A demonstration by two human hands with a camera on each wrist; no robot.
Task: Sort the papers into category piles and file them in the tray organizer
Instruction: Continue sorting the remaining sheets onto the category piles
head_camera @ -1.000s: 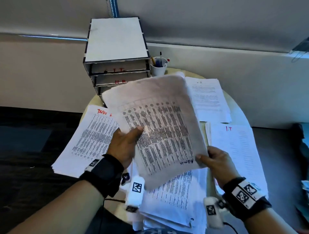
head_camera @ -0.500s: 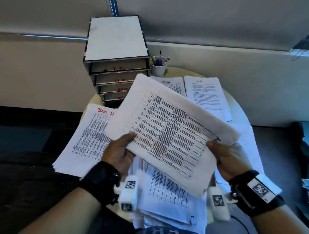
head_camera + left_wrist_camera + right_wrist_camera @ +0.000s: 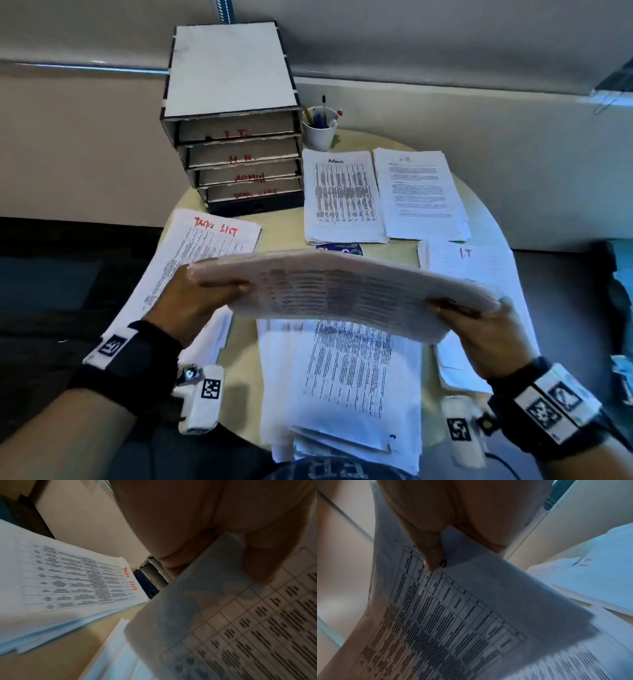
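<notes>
A thick sheaf of printed table sheets hangs level over the middle of the round table. My left hand grips its left end, thumb on top. My right hand grips its right end. The wrist views show the sheaf pinched between thumb and fingers. Sorted piles lie around: Task List at left, Admin and H.R. at the back, I.T. at right. An unsorted pile lies near me. The tray organizer stands at the back left with labelled trays.
A white cup of pens stands right of the organizer, close to the Admin pile. A blue sticker shows on the table behind the sheaf. A wall ledge runs behind the table. Dark floor lies at left.
The sheaf has turned from tilted up towards me to lying level and crosswise, and has dropped lower. Both hands kept their grip; the Admin pile behind is now uncovered.
</notes>
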